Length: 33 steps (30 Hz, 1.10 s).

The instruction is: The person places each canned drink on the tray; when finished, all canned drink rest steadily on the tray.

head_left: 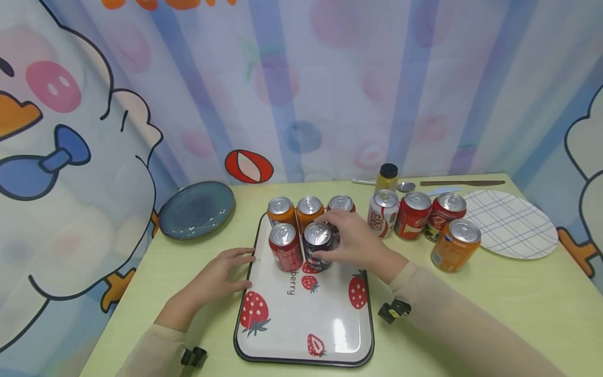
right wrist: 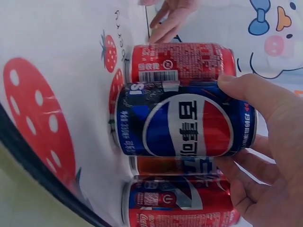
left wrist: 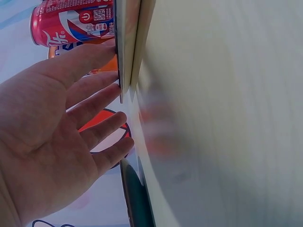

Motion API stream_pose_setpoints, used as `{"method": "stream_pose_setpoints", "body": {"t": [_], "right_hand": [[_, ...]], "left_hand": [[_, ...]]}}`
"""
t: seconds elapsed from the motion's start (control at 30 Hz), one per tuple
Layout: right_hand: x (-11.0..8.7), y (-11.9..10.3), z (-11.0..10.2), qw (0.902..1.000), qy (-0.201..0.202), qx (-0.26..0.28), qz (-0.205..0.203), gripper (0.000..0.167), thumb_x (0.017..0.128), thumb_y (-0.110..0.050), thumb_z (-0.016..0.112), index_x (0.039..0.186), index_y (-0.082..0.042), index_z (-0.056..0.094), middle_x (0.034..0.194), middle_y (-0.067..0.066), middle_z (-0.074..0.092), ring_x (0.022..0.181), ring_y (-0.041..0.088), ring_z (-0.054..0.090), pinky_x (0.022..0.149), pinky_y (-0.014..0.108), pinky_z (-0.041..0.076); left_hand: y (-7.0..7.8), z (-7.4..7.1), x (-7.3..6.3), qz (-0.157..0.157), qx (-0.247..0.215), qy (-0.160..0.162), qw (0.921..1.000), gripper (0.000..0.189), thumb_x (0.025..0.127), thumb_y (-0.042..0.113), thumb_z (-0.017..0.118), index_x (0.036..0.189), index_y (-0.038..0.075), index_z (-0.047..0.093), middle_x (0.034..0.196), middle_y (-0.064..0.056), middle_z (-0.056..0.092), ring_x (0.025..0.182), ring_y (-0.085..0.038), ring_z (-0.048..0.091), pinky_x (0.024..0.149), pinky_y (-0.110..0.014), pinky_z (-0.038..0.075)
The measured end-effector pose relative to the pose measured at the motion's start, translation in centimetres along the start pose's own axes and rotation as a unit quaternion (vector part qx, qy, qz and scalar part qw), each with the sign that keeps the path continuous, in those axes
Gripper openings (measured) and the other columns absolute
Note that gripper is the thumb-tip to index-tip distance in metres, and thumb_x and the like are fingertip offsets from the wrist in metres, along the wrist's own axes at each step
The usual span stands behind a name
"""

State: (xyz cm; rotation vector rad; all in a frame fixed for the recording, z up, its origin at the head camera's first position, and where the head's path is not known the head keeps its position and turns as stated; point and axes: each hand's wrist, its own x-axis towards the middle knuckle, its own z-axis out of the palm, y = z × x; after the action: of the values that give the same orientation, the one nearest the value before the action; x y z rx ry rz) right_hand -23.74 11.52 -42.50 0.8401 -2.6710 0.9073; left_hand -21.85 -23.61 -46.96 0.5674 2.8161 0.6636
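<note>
My right hand grips the upper part of a dark blue Pepsi can, thumb on one side and fingers on the other. The can stands upright on a white strawberry-print tray with a black rim. Beside it is a red can; behind them two orange cans and another red can form a row, the last partly covered by my hand. My left hand rests at the tray's left edge, fingers spread and relaxed, holding nothing. In the left wrist view its fingertips reach the tray's side.
Right of the tray stand a white can, two red cans and an orange can. A checked plate, a black-capped jar, a spoon and a brown utensil lie behind. A dark plate sits back left.
</note>
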Motion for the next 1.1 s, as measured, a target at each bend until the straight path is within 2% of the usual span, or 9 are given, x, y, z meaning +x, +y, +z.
{"method": "stream_pose_setpoints", "body": {"t": [0.17, 0.3, 0.47, 0.63, 0.77, 0.87, 1.0, 1.1], "right_hand": [[-0.4, -0.4, 0.2, 0.9997, -0.003, -0.024, 0.008, 0.069, 0.076, -0.042, 0.092, 0.132, -0.012, 0.067, 0.129, 0.006, 0.07, 0.12, 0.025, 0.067, 0.104, 0.043, 0.057], [-1.5, -0.7, -0.9, 0.9989, -0.003, -0.045, 0.012, 0.072, 0.077, -0.045, 0.091, 0.138, -0.016, 0.064, 0.139, 0.006, 0.066, 0.127, 0.026, 0.064, 0.107, 0.046, 0.055], [-3.9, 0.5, -4.0, 0.9972, 0.018, -0.071, -0.013, 0.067, 0.078, -0.041, 0.091, 0.135, -0.017, 0.066, 0.136, 0.006, 0.067, 0.123, 0.028, 0.065, 0.104, 0.051, 0.055], [-7.2, 3.2, -7.5, 0.992, 0.076, -0.091, -0.042, 0.061, 0.072, -0.029, 0.095, 0.126, -0.011, 0.072, 0.129, 0.009, 0.07, 0.116, 0.031, 0.065, 0.098, 0.055, 0.053], [-9.4, 4.9, -10.0, 0.9857, 0.118, -0.111, -0.048, 0.063, 0.065, -0.021, 0.097, 0.122, -0.009, 0.073, 0.124, 0.01, 0.071, 0.11, 0.032, 0.066, 0.092, 0.055, 0.051], [-11.1, 6.2, -11.5, 0.9825, 0.131, -0.129, -0.03, 0.064, 0.063, -0.018, 0.098, 0.121, -0.009, 0.073, 0.124, 0.012, 0.07, 0.109, 0.034, 0.065, 0.089, 0.055, 0.051], [-13.5, 8.1, -12.9, 0.9812, 0.129, -0.139, 0.037, 0.068, 0.062, -0.019, 0.099, 0.123, -0.009, 0.071, 0.129, 0.015, 0.065, 0.115, 0.04, 0.061, 0.09, 0.061, 0.049], [-14.9, 9.4, -13.5, 0.9805, 0.13, -0.12, 0.086, 0.072, 0.063, -0.02, 0.099, 0.127, -0.007, 0.068, 0.132, 0.018, 0.061, 0.12, 0.045, 0.056, 0.091, 0.067, 0.046]], "left_hand": [[0.0, 0.0, -0.1, 0.008, 0.001, 0.001, 1.0, 0.057, 0.088, 0.023, 0.083, 0.141, 0.013, 0.064, 0.158, -0.012, 0.049, 0.148, -0.041, 0.041, 0.12, -0.062, 0.037], [0.0, 0.0, -0.2, 0.009, -0.002, -0.002, 1.0, 0.057, 0.089, 0.024, 0.083, 0.142, 0.013, 0.064, 0.158, -0.012, 0.048, 0.148, -0.041, 0.04, 0.12, -0.062, 0.037], [-0.1, 0.0, -0.2, 0.008, -0.001, -0.002, 1.0, 0.058, 0.089, 0.024, 0.083, 0.142, 0.013, 0.064, 0.158, -0.011, 0.048, 0.149, -0.04, 0.04, 0.121, -0.061, 0.037], [-0.1, -0.1, -0.2, 0.011, -0.001, 0.002, 0.9999, 0.057, 0.088, 0.023, 0.083, 0.142, 0.012, 0.064, 0.158, -0.012, 0.048, 0.148, -0.041, 0.04, 0.121, -0.061, 0.037], [-0.1, -0.2, -0.5, 0.013, -0.002, 0.006, 0.9999, 0.057, 0.088, 0.022, 0.083, 0.141, 0.011, 0.064, 0.157, -0.014, 0.049, 0.148, -0.042, 0.041, 0.12, -0.062, 0.037], [-0.3, -0.1, -0.6, 0.015, -0.006, 0.009, 0.9998, 0.058, 0.088, 0.022, 0.083, 0.141, 0.011, 0.064, 0.157, -0.014, 0.049, 0.147, -0.042, 0.041, 0.12, -0.062, 0.037], [-0.4, 0.1, -0.4, 0.016, -0.009, 0.009, 0.9998, 0.058, 0.088, 0.023, 0.083, 0.142, 0.012, 0.064, 0.158, -0.012, 0.049, 0.148, -0.041, 0.041, 0.12, -0.061, 0.037], [-0.4, 0.1, -0.3, 0.014, -0.009, 0.007, 0.9998, 0.058, 0.088, 0.024, 0.083, 0.142, 0.013, 0.064, 0.158, -0.011, 0.048, 0.148, -0.04, 0.041, 0.12, -0.061, 0.038]]}}
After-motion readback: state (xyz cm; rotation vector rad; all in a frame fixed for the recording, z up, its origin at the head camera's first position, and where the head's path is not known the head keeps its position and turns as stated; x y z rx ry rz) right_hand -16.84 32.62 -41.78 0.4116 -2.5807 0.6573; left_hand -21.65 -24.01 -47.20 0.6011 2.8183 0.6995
